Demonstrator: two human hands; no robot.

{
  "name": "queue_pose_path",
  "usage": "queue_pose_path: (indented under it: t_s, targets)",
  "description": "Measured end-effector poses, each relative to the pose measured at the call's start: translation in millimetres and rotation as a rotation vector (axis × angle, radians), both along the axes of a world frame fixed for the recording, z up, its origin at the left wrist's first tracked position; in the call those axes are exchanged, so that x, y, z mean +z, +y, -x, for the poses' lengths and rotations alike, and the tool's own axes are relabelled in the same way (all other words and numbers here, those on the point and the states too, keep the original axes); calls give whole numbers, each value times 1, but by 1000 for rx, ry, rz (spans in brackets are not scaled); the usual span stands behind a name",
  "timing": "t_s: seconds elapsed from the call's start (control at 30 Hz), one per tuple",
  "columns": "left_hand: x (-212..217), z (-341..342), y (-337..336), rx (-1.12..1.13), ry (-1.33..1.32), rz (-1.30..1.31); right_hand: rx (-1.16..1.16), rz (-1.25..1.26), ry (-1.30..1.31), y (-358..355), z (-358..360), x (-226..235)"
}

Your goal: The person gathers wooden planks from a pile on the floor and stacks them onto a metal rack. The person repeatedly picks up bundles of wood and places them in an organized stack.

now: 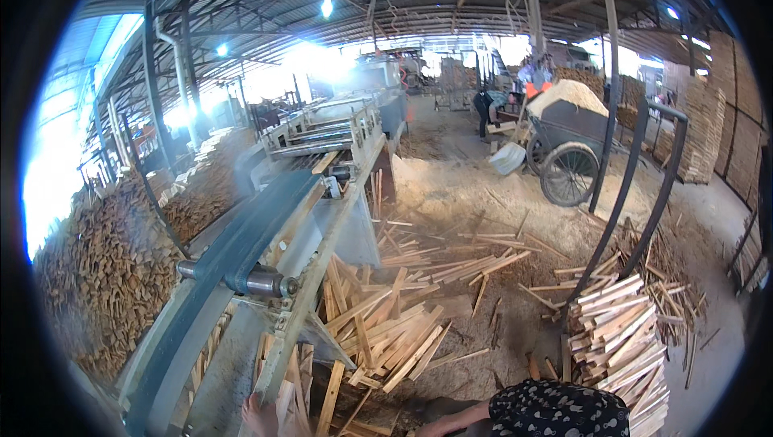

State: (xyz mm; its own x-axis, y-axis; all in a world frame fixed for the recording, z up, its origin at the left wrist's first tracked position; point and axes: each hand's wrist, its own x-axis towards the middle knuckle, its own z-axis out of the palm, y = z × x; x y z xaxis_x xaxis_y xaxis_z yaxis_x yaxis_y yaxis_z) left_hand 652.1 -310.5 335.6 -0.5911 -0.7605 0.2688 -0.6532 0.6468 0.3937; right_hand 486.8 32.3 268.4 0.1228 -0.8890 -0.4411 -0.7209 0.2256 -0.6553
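Note:
At the bottom edge, my left hand (259, 416) lies against the lower end of the pale side rail (310, 292) of a conveyor. Its fingers point up along the rail, and nothing shows in them. My right arm, in a black patterned sleeve (560, 411), comes in at the lower right. The bare forearm (460, 420) stretches left, low over loose wood strips; the lower edge of the picture cuts off nearly all of that hand. To the left of the rail runs the dark green conveyor belt (250, 228). A wood strip (325, 162) lies at its far end by the rollers.
Loose wood strips (394, 332) lie heaped right of the conveyor. A neat stack of strips (620, 340) stands between bent metal bars (668, 171). Wood piles (113, 268) rise at left. Beyond are a sawdust-filled cart (568, 135) and a stooping person (493, 107).

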Motion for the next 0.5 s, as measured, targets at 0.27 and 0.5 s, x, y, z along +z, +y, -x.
queue_pose_path:
  t_s: [0.27,0.5]
  targets:
    - [14,10,38,77,-19,184,-7,-99,-31,-29,56,5]
    - [16,11,48,353,24,401,460,-254,-69,-98,89,-17]
